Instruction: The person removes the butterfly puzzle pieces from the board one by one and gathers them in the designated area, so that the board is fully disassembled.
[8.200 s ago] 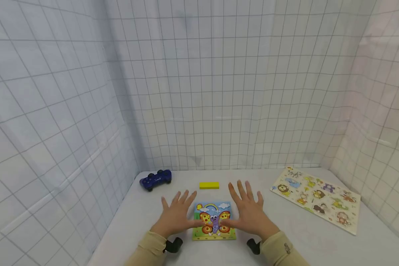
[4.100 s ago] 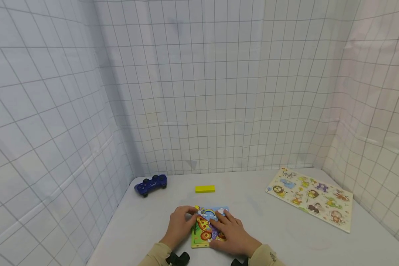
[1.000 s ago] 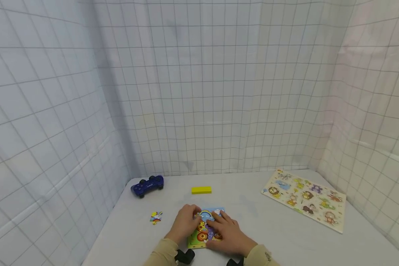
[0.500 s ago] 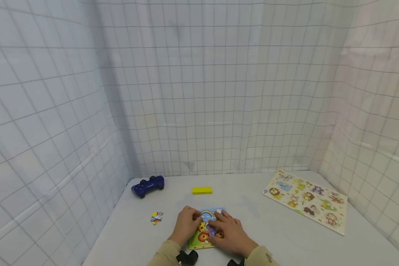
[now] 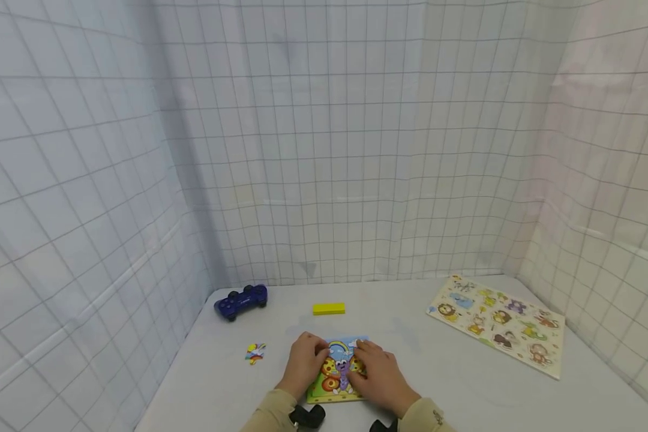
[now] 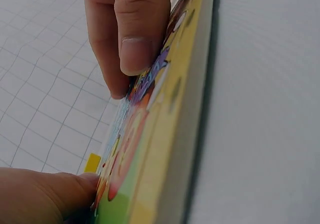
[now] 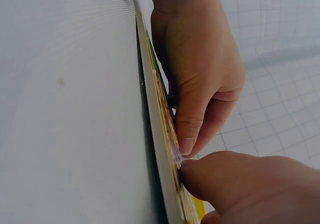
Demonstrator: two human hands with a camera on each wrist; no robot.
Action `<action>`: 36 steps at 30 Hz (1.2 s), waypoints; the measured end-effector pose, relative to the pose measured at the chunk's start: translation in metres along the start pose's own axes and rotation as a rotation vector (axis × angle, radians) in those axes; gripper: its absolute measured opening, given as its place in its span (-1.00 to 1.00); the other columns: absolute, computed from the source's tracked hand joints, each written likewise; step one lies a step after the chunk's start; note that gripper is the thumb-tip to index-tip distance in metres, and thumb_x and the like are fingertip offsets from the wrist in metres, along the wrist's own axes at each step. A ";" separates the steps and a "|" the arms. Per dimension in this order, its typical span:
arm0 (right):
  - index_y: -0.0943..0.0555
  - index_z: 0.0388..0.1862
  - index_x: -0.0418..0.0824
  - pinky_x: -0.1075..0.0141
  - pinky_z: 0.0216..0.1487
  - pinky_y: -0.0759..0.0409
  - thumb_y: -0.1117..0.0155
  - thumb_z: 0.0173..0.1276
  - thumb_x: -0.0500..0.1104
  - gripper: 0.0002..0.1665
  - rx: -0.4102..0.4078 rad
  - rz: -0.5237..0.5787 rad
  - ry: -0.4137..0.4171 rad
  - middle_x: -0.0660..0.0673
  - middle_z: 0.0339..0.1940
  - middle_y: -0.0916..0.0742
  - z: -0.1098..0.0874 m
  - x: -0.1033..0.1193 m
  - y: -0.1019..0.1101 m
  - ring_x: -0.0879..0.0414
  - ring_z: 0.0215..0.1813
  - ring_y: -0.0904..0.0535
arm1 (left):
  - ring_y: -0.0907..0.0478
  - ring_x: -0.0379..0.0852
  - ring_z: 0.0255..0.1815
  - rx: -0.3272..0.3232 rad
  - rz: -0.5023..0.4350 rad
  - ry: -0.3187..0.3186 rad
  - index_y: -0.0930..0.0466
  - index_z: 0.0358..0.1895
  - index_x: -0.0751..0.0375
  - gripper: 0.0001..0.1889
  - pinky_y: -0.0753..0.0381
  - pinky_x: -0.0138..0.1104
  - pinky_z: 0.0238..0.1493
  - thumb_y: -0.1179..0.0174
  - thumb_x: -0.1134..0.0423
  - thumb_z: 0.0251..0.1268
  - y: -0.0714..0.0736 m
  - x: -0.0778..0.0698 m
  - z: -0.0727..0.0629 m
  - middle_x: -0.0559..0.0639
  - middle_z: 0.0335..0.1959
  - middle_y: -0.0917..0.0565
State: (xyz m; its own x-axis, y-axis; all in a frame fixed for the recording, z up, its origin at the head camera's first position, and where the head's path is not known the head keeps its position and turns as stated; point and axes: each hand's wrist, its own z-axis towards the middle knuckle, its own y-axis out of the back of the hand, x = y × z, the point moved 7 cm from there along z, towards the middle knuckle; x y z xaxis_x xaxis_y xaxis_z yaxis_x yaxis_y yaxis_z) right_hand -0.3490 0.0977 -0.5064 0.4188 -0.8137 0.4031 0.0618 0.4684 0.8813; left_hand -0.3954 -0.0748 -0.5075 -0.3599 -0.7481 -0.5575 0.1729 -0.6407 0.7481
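Note:
A butterfly jigsaw puzzle (image 5: 341,366) in a flat tray lies on the table between both hands. At its upper left, my left hand (image 5: 302,363) has curled fingers, with thumb and forefinger pinching at a piece by the edge; its fingertips partly hide that piece. My right hand (image 5: 382,372) rests on the puzzle's right side, fingers near the upper right corner and thumb on the picture. In the right wrist view the left hand (image 7: 202,74) reaches down to the puzzle's face. One loose puzzle piece (image 5: 255,353) lies on the table, left of the left hand.
A blue game controller (image 5: 241,301) lies at the back left. Behind the puzzle is a yellow block (image 5: 328,308). An animal picture board (image 5: 499,324) lies at the right. Grid-patterned white curtains (image 5: 324,150) enclose the table on three sides.
A puzzle piece has come out and now lies on the table at the left. Lately my right hand has slid rightward, uncovering the butterfly's purple body; the left hand stays at the upper left.

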 end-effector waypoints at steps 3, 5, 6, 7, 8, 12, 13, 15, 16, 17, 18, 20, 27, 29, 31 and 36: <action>-0.59 0.32 -0.29 -0.34 0.27 -0.41 -0.29 0.43 0.19 -0.29 -0.020 -0.004 -0.023 -0.30 0.44 -0.56 0.001 -0.007 0.000 -0.26 0.49 -0.41 | -0.52 -0.19 -0.24 -0.008 -0.004 -0.003 -0.77 -0.28 0.17 -0.94 -0.58 -0.25 -0.16 -0.42 0.27 0.30 0.000 0.000 0.001 -0.10 -0.30 -0.57; -0.58 0.34 -0.30 -0.35 0.27 -0.40 -0.29 0.43 0.22 -0.26 -0.021 -0.003 -0.031 -0.30 0.46 -0.54 0.001 -0.011 -0.001 -0.27 0.51 -0.39 | -0.53 -0.20 -0.24 -0.005 -0.006 -0.001 -0.78 -0.27 0.17 -0.94 -0.58 -0.25 -0.15 -0.42 0.26 0.31 -0.001 0.000 0.001 -0.11 -0.30 -0.57; -0.58 0.35 -0.29 -0.35 0.28 -0.39 -0.29 0.43 0.23 -0.25 -0.017 0.004 -0.033 -0.29 0.47 -0.54 0.001 -0.012 -0.001 -0.27 0.52 -0.38 | -0.53 -0.21 -0.24 -0.001 -0.007 0.001 -0.78 -0.27 0.16 -0.94 -0.58 -0.26 -0.14 -0.42 0.26 0.31 -0.001 0.000 0.001 -0.12 -0.29 -0.57; -0.58 0.36 -0.27 -0.35 0.28 -0.38 -0.28 0.43 0.25 -0.24 -0.011 0.007 -0.030 -0.27 0.48 -0.53 0.001 -0.013 -0.002 -0.27 0.53 -0.37 | -0.53 -0.21 -0.23 0.005 -0.009 0.003 -0.79 -0.27 0.15 -0.94 -0.59 -0.26 -0.14 -0.41 0.26 0.32 -0.002 0.000 0.001 -0.12 -0.29 -0.57; -0.58 0.36 -0.26 -0.36 0.28 -0.38 -0.28 0.43 0.26 -0.24 -0.007 0.010 -0.021 -0.27 0.48 -0.53 0.001 -0.013 -0.002 -0.27 0.53 -0.36 | -0.52 -0.21 -0.23 0.011 -0.008 0.002 -0.78 -0.26 0.15 -0.94 -0.59 -0.26 -0.14 -0.41 0.25 0.32 -0.002 0.000 0.001 -0.12 -0.29 -0.57; -0.60 0.35 -0.22 -0.38 0.30 -0.36 -0.26 0.44 0.29 -0.25 0.010 0.033 0.006 -0.25 0.49 -0.53 0.002 -0.014 -0.003 -0.30 0.55 -0.34 | -0.53 -0.20 -0.23 0.020 -0.003 0.008 -0.78 -0.26 0.15 -0.95 -0.60 -0.24 -0.14 -0.39 0.25 0.34 -0.002 -0.002 -0.001 -0.11 -0.28 -0.56; -0.60 0.35 -0.22 -0.37 0.31 -0.37 -0.25 0.45 0.29 -0.25 0.014 0.035 0.012 -0.25 0.48 -0.53 0.002 -0.014 -0.004 -0.31 0.54 -0.34 | -0.53 -0.20 -0.23 0.019 0.002 0.005 -0.78 -0.26 0.15 -0.94 -0.60 -0.24 -0.14 -0.39 0.25 0.34 -0.002 -0.002 -0.001 -0.10 -0.28 -0.56; -0.60 0.35 -0.25 -0.37 0.33 -0.37 -0.25 0.45 0.27 -0.25 0.019 0.047 0.023 -0.26 0.48 -0.54 0.002 -0.015 -0.004 -0.32 0.54 -0.35 | -0.53 -0.20 -0.23 0.015 0.013 0.003 -0.78 -0.27 0.15 -0.93 -0.61 -0.25 -0.14 -0.39 0.24 0.35 -0.003 -0.002 -0.001 -0.10 -0.27 -0.55; -0.59 0.35 -0.26 -0.36 0.34 -0.37 -0.25 0.46 0.27 -0.25 0.021 0.051 0.027 -0.26 0.47 -0.54 0.002 -0.015 -0.004 -0.32 0.53 -0.35 | -0.53 -0.20 -0.23 0.013 0.017 -0.001 -0.78 -0.27 0.14 -0.93 -0.61 -0.25 -0.14 -0.39 0.23 0.35 -0.003 -0.002 -0.002 -0.10 -0.27 -0.55; -0.59 0.35 -0.28 -0.35 0.35 -0.37 -0.24 0.46 0.26 -0.25 0.023 0.056 0.029 -0.27 0.47 -0.54 0.001 -0.015 -0.005 -0.33 0.53 -0.36 | -0.53 -0.20 -0.22 0.010 0.021 -0.005 -0.78 -0.26 0.15 -0.92 -0.61 -0.25 -0.14 -0.39 0.23 0.35 -0.003 -0.002 -0.002 -0.10 -0.26 -0.55; -0.58 0.35 -0.29 -0.34 0.36 -0.36 -0.24 0.46 0.26 -0.25 0.024 0.065 0.030 -0.27 0.47 -0.53 0.001 -0.015 -0.005 -0.33 0.53 -0.36 | -0.53 -0.20 -0.22 0.003 0.027 -0.008 -0.78 -0.27 0.14 -0.92 -0.61 -0.25 -0.13 -0.39 0.22 0.35 -0.003 -0.002 -0.002 -0.11 -0.25 -0.55; -0.57 0.36 -0.31 -0.35 0.36 -0.35 -0.25 0.46 0.24 -0.25 0.025 0.091 0.034 -0.28 0.48 -0.53 0.001 -0.016 -0.005 -0.34 0.54 -0.34 | -0.52 -0.18 -0.19 -0.017 0.036 -0.010 -0.78 -0.28 0.11 -0.93 -0.60 -0.23 -0.11 -0.40 0.22 0.34 -0.002 -0.001 -0.003 -0.11 -0.24 -0.55; -0.50 0.43 -0.30 -0.41 0.39 -0.25 -0.23 0.47 0.26 -0.19 0.062 0.158 0.010 -0.25 0.54 -0.46 -0.001 -0.022 -0.006 -0.37 0.62 -0.15 | -0.55 0.08 0.09 -0.089 0.039 0.010 -0.79 -0.33 0.01 -0.95 -0.56 0.00 0.12 -0.45 0.19 0.27 0.000 -0.001 -0.003 0.03 0.03 -0.65; -0.50 0.43 -0.30 -0.42 0.39 -0.24 -0.23 0.47 0.26 -0.19 0.063 0.156 0.015 -0.24 0.55 -0.45 -0.002 -0.023 -0.006 -0.36 0.63 -0.15 | -0.53 0.15 0.18 -0.083 0.016 0.017 -0.79 -0.33 0.01 -0.95 -0.54 0.05 0.20 -0.45 0.19 0.28 -0.002 0.000 -0.002 0.08 0.12 -0.64; -0.51 0.43 -0.29 -0.42 0.39 -0.24 -0.24 0.47 0.26 -0.20 0.062 0.165 0.021 -0.24 0.55 -0.46 -0.003 -0.024 -0.006 -0.34 0.62 -0.17 | -0.52 0.18 0.23 -0.069 -0.013 0.033 -0.78 -0.33 0.02 -0.95 -0.53 0.06 0.25 -0.44 0.21 0.29 -0.004 0.002 -0.002 0.12 0.17 -0.62; -0.53 0.42 -0.25 -0.44 0.38 -0.23 -0.27 0.45 0.28 -0.20 0.072 0.200 0.030 -0.24 0.55 -0.45 -0.001 -0.024 -0.007 -0.29 0.62 -0.20 | -0.54 0.19 0.22 -0.051 -0.045 0.050 -0.76 -0.32 0.02 -0.95 -0.54 0.06 0.24 -0.43 0.23 0.30 -0.002 0.004 -0.002 0.15 0.18 -0.62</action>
State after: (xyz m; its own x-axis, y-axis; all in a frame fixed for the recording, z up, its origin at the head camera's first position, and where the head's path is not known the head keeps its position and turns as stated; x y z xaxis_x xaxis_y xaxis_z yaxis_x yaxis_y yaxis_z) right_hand -0.3589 0.1145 -0.5225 0.4430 -0.6958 0.5654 -0.0895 0.5932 0.8001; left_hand -0.3950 -0.0769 -0.5125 -0.3223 -0.7252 -0.6084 0.2048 -0.6809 0.7031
